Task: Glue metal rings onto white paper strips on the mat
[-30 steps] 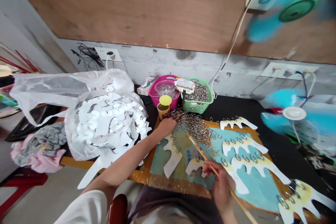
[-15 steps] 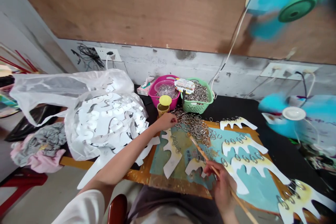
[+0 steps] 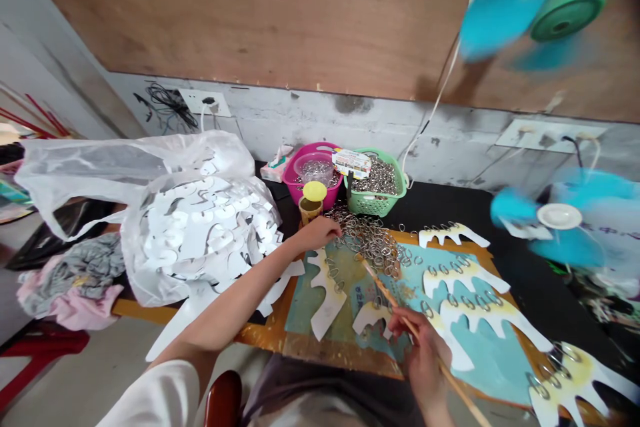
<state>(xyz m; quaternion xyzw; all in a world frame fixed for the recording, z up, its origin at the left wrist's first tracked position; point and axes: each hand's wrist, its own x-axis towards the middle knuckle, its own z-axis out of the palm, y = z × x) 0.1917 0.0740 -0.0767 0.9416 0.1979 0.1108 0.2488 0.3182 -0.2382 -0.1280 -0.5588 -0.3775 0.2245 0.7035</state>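
My left hand (image 3: 323, 232) reaches over the near left edge of a loose pile of metal rings (image 3: 375, 240), its fingers pinched together; whatever they hold is too small to make out. Gripped in my right hand (image 3: 423, 347) is a thin wooden brush (image 3: 383, 290), its tip resting near the front of the pile. Below my left hand lies a white toothed cutout (image 3: 329, 310) with rings along its yellowish edge. Another small cutout (image 3: 370, 315) lies left of my right hand. More ringed cutouts (image 3: 465, 273) are spread to the right on the blue-green sheet (image 3: 505, 360).
A pink basket (image 3: 320, 147) and a green basket (image 3: 375, 203) of rings stand at the back, with a glue pot (image 3: 310, 209) before them. A plastic bag of white cutouts (image 3: 200, 233) fills the left. Two blue-bladed fans (image 3: 560, 217) spin on the right.
My left hand has shifted slightly to the right along the edge of the ring pile. The right hand and brush stay in nearly the same place.
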